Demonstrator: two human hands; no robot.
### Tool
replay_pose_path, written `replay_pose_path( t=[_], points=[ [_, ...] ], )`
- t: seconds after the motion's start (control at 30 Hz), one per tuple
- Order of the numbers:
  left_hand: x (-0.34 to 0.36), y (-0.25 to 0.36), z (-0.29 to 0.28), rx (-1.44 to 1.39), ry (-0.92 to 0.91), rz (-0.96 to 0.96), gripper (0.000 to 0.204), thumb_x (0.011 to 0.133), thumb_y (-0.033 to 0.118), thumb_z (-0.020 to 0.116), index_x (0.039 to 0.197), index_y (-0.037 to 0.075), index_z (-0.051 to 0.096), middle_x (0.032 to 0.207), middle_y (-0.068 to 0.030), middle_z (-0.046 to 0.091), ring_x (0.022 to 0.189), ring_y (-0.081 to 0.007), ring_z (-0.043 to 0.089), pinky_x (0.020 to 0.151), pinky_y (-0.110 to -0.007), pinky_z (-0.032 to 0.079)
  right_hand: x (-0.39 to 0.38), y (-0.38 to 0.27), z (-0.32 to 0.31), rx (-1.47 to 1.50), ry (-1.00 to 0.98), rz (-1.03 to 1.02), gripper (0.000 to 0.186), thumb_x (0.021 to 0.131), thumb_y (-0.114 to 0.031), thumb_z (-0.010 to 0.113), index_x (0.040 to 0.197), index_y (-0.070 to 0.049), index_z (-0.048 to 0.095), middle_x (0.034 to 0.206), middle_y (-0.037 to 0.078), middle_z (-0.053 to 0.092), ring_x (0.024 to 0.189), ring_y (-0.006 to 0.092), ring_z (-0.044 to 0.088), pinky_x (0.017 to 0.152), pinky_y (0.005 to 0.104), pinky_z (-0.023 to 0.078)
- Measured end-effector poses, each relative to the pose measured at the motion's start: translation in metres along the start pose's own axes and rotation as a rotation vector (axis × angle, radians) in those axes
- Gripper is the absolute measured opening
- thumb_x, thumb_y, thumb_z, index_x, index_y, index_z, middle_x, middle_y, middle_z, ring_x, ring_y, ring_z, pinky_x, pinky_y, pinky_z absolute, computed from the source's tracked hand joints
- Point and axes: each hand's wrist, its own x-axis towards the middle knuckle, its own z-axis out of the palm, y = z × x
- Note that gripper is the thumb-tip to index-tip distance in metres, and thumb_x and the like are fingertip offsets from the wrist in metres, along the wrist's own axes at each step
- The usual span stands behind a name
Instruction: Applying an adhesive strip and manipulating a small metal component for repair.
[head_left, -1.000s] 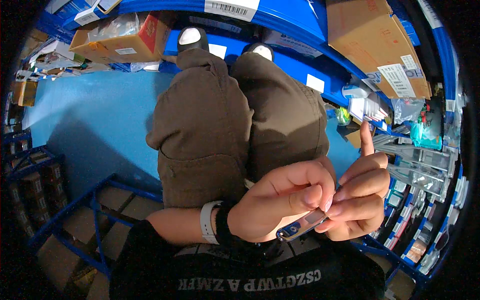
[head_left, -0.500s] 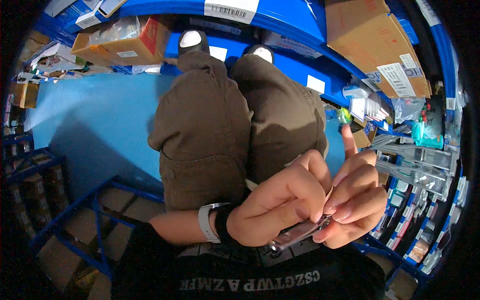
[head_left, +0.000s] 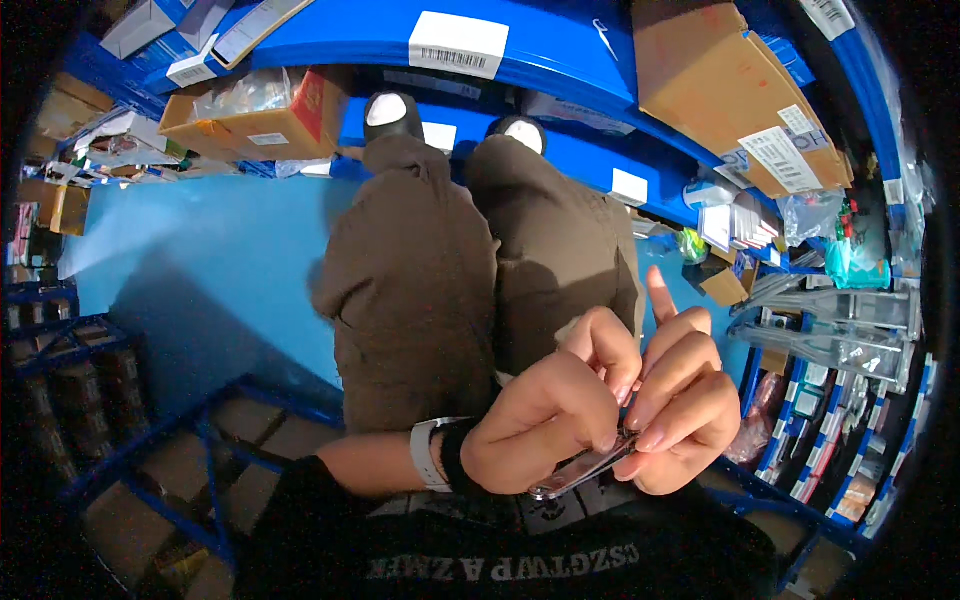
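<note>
A small shiny metal nail clipper (head_left: 575, 476) is held low in front of my black shirt, slanting down to the left from my fingertips. My right hand (head_left: 690, 405) is closed on its upper end, thumb below and bent fingers above, while the index finger points up. My left hand (head_left: 550, 410), with a pale-banded watch (head_left: 428, 455) on its wrist, is closed too. Its curled thumb and fingertips press at that same end, against the right fingertips. The clipper's lower end sticks out under the left hand. Its jaws are hidden by the fingers.
Blue shelving (head_left: 560, 55) stands ahead, past my outstretched legs (head_left: 420, 290). An open carton (head_left: 255, 135) of plastic-wrapped goods is at the left, and a large cardboard box (head_left: 740, 100) at the right. Bins of small packages (head_left: 850, 440) line the right side. Blue floor (head_left: 220, 230) shows at left.
Both hands and the clipper have shifted slightly left in view. The clipper has tilted, showing its narrow side with two thin parts spread. The whole view has moved a little.
</note>
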Motion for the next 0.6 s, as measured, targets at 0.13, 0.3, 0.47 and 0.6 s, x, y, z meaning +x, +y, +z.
replay_pose_path(
  t=[0.13, 0.3, 0.47, 0.6],
  points=[
    [0.0, -0.001, 0.0, 0.105, -0.037, 0.041, 0.006, 0.087, 0.009, 0.047, 0.085, 0.009, 0.052, 0.087, -0.0079, 0.039, 0.081, -0.0164, 0.034, 0.079, -0.032, 0.026, 0.0, -0.005, 0.005, 0.014, 0.016, -0.009, 0.022, 0.062, -0.018, 0.079, 0.074, -0.015, 0.061, 0.073, -0.002, 0.058, 0.069, 0.0126, 0.049, 0.104, 0.0482, 0.015],
    [-0.012, -0.007, -0.005, -0.017, -0.021, -0.053, 0.008, 0.088, 0.01, 0.047, 0.082, 0.009, 0.053, 0.087, -0.0074, 0.038, 0.08, -0.0164, 0.034, 0.08, -0.032, 0.025, -0.008, -0.005, -0.004, 0.059, 0.007, 0.06, 0.021, 0.063, -0.018, 0.079, 0.074, -0.016, 0.061, 0.074, -0.002, 0.059, 0.07, 0.013, 0.048, 0.104, 0.047, 0.016],
    [-0.003, -0.004, 0.005, 0.081, -0.003, 0.054, 0.007, 0.088, 0.012, 0.047, 0.083, 0.009, 0.052, 0.087, -0.007, 0.039, 0.08, -0.0161, 0.034, 0.079, -0.03, 0.026, -0.002, -0.007, 0.002, 0.033, 0.018, -0.001, 0.022, 0.063, -0.021, 0.079, 0.071, -0.016, 0.059, 0.074, -0.002, 0.059, 0.07, 0.0139, 0.049, 0.104, 0.047, 0.018],
    [-0.003, -0.005, 0.007, -0.092, 0.083, -0.013, 0.007, 0.089, 0.012, 0.045, 0.083, 0.01, 0.049, 0.09, -0.0071, 0.038, 0.084, -0.0166, 0.034, 0.081, -0.031, 0.026, -0.011, 0.004, -0.019, -0.053, 0.02, -0.004, 0.025, 0.061, -0.023, 0.079, 0.071, -0.016, 0.057, 0.073, -0.002, 0.059, 0.067, 0.0131, 0.048, 0.103, 0.0499, 0.019]
  ],
)
